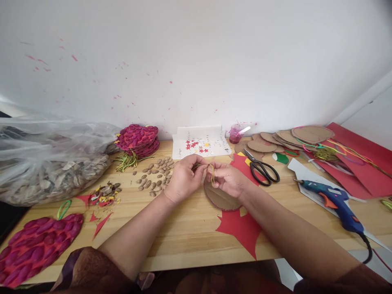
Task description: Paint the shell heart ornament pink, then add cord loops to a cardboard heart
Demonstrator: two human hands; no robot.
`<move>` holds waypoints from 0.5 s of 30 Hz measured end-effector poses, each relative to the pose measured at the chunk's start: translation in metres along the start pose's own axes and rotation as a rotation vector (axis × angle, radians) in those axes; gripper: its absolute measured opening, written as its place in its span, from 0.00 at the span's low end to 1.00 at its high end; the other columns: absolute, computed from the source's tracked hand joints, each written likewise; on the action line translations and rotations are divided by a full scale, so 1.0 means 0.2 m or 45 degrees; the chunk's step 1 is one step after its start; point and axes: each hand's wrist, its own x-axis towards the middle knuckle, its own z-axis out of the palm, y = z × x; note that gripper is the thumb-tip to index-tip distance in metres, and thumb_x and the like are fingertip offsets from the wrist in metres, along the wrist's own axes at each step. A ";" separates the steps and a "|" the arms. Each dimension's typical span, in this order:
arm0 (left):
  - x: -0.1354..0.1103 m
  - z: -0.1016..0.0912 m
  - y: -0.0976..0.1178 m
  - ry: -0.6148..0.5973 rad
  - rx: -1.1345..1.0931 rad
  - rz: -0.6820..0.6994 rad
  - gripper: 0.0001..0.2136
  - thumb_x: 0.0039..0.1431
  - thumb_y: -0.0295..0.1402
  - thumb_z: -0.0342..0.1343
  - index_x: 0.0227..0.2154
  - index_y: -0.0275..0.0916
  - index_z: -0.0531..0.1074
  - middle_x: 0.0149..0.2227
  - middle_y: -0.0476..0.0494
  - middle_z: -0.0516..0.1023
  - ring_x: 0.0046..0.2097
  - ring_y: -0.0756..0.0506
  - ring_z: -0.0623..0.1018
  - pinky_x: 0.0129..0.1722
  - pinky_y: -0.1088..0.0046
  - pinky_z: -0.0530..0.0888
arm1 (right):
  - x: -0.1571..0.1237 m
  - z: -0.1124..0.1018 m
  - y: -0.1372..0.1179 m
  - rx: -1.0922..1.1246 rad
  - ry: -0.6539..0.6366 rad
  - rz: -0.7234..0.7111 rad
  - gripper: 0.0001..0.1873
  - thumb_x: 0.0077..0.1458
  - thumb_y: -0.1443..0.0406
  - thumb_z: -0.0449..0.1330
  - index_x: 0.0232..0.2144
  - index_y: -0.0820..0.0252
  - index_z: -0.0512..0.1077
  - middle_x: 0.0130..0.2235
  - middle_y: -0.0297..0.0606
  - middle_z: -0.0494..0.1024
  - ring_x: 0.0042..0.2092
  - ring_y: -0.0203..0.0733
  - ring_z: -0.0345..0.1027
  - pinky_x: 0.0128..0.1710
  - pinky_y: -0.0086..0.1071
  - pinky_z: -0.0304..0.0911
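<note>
A thin gold cord (213,176) is bent into a small loop between my two hands. My left hand (185,178) is closed, its thumb and fingertips pinching one part of the cord. Close against it, my right hand (229,179) grips the looped part. Below my right hand lies a round cardboard disc (223,200) with a dark pink rim, partly hidden by the hand. Under the disc, a jagged red paper piece (240,232) sticks out toward me. Black-handled scissors (263,169) rest just beyond my right hand, on red paper.
Brown seeds (156,175) lie left of my hands, near a plastic bag (52,163) and pink seed-covered pieces (137,139). A white sheet (200,132) holds small paper stars. Rightward are cardboard discs (312,133), a blue glue gun (337,200) and a cup (235,134) stained pink.
</note>
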 end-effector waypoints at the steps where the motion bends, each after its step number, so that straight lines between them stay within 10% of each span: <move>1: 0.00 0.00 0.00 0.018 0.055 0.023 0.03 0.62 0.29 0.56 0.32 0.40 0.74 0.32 0.46 0.81 0.35 0.46 0.78 0.39 0.71 0.74 | 0.00 0.00 0.00 0.017 -0.002 0.009 0.11 0.37 0.64 0.69 0.23 0.59 0.71 0.25 0.31 0.70 0.26 0.33 0.58 0.24 0.28 0.50; 15: -0.01 0.00 -0.07 -0.104 0.620 0.434 0.08 0.66 0.23 0.53 0.33 0.39 0.75 0.35 0.43 0.79 0.38 0.44 0.77 0.40 0.68 0.73 | 0.01 0.01 0.02 -0.033 0.101 -0.041 0.08 0.36 0.64 0.67 0.21 0.58 0.70 0.23 0.32 0.70 0.27 0.35 0.61 0.22 0.27 0.51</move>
